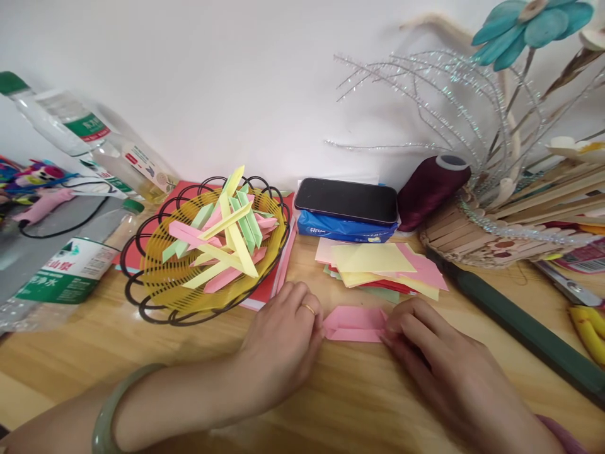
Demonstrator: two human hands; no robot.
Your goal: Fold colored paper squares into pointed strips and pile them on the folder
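Wooden and smooth, the tabletop [340, 403] is the biggest thing we see. Next comes the round yellow basket [161, 287] of folded paper strips. Our left hand [283, 343] and right hand [444, 362] pinch the ends of a flat pink paper [354, 323] between them.

Both hands' fingers [316, 315] pressing pink folded paper [355, 323], wooden table [359, 403]
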